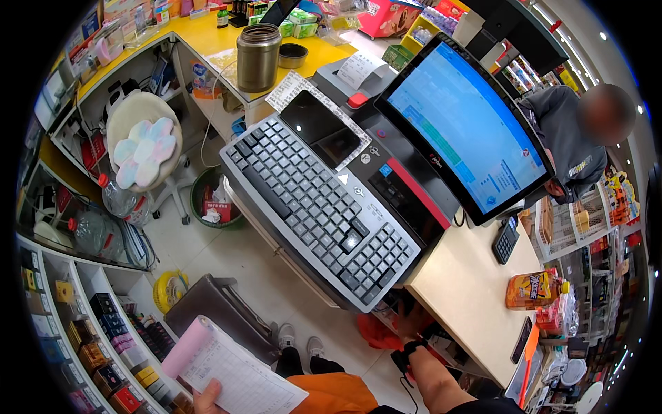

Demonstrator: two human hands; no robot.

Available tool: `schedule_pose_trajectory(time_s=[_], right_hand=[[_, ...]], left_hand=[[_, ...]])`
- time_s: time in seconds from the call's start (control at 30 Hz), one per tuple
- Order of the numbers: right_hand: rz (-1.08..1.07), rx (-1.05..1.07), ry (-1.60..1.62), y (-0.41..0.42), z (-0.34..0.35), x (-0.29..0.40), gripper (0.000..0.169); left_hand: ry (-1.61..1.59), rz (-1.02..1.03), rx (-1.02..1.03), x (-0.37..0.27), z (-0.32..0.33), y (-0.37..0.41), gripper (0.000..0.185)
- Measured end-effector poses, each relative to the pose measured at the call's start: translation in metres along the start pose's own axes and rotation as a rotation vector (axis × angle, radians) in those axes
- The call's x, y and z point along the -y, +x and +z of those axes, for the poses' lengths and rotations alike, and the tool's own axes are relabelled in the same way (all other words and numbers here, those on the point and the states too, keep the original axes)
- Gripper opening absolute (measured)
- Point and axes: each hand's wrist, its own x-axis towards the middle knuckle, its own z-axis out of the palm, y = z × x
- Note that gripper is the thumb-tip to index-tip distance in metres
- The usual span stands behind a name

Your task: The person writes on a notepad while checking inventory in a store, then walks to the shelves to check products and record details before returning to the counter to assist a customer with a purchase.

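Note:
At the bottom left, my left hand (208, 397) grips a notepad (243, 380) with handwriting and a pink sheet folded back, its thumb on the page. My right hand (411, 318) reaches below the light wooden counter (455, 269), in shadow near an orange-red bag (373, 334); its fingers are partly hidden, and whether they hold anything is unclear. A dark band circles that wrist. Ahead stands a cash register keyboard (320, 212) with a black smartphone (320, 129) lying along its far edge on a handwritten sheet. Behind it is a lit monitor (468, 129).
A steel thermos (258, 59) stands on the yellow counter. A brown chair (222, 315), a green bin (217, 207) and a cushioned swivel chair (145, 145) occupy the floor. An iced tea bottle (535, 291) and a calculator (506, 240) are at right. Another person (563, 134) is beyond the monitor.

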Motion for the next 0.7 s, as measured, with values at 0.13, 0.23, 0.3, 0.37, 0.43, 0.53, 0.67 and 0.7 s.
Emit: schedule_pose_trajectory(time_s=[0.13,0.23,0.3,0.37,0.43,0.53,0.67,0.7], right_hand=[[0.004,-0.01,-0.002,0.003,-0.004,0.008,0.07],[0.003,-0.023,0.03,0.003,-0.003,0.008,0.07],[-0.002,-0.032,0.048,0.004,-0.001,0.007,0.069],[-0.008,-0.035,0.06,0.004,0.001,0.004,0.069],[-0.01,-0.035,0.039,0.003,0.005,-0.003,0.069],[-0.013,-0.035,0.014,0.001,0.006,-0.003,0.069],[-0.029,-0.065,0.014,0.0,0.007,-0.005,0.069],[-0.032,-0.068,0.038,0.0,0.006,-0.002,0.068]], left_hand=[[0.117,-0.051,-0.078,-0.011,0.008,-0.012,0.055],[0.148,-0.092,-0.132,-0.014,0.01,-0.014,0.049],[0.147,-0.105,-0.131,-0.015,0.011,-0.013,0.049],[0.163,-0.119,-0.117,-0.018,0.013,-0.013,0.049],[0.046,-0.059,-0.028,-0.008,0.006,-0.002,0.06],[-0.01,-0.024,0.003,-0.005,0.005,0.002,0.067],[0.142,-0.122,-0.146,-0.016,0.014,-0.011,0.049],[0.136,-0.132,-0.15,-0.015,0.01,-0.01,0.049]])
